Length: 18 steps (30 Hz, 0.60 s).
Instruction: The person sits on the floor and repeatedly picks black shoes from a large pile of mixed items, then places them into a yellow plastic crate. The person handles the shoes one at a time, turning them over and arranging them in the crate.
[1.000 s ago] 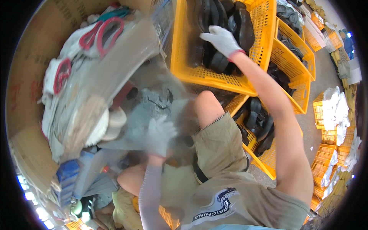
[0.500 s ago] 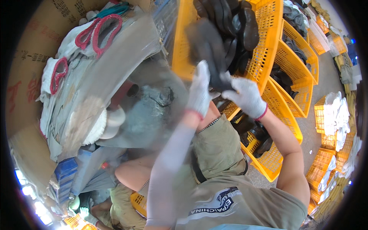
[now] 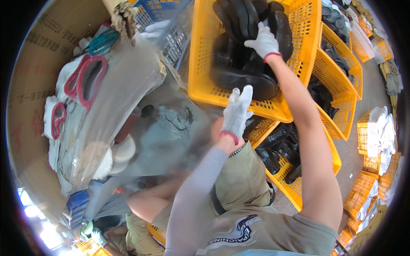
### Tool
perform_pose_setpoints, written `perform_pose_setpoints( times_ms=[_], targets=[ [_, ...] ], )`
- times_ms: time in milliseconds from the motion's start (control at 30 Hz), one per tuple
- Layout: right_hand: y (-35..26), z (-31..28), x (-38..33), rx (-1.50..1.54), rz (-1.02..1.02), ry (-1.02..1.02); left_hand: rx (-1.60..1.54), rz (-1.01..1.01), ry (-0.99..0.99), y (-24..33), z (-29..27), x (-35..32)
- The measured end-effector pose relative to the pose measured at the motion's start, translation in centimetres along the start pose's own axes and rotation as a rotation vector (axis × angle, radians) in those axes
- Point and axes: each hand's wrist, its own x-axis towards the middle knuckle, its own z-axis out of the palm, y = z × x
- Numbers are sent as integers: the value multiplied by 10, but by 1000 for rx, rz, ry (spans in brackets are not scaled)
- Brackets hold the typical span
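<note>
Right hand (image 3: 264,42) grips black shoes (image 3: 239,51) heaped inside the yellow crate (image 3: 203,64); open left hand (image 3: 237,111) hovers at its front rim.

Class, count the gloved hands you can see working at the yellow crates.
2. The right hand rests on the black shoes inside the top yellow crate; the left hand is at that crate's front edge.

A footwear workshop: stacked yellow crates (image 3: 299,55) hold black shoes (image 3: 243,77).
</note>
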Motion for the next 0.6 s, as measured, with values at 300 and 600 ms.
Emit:
perform_pose_setpoints(
  times_ms=[300, 600],
  targets=[
    [1, -65, -21, 64, -249, -40, -61, 223, 75, 23, -70, -4],
    [37, -190, -189, 254, -123, -157, -483, 231, -375, -1, 21, 22]
  ],
)
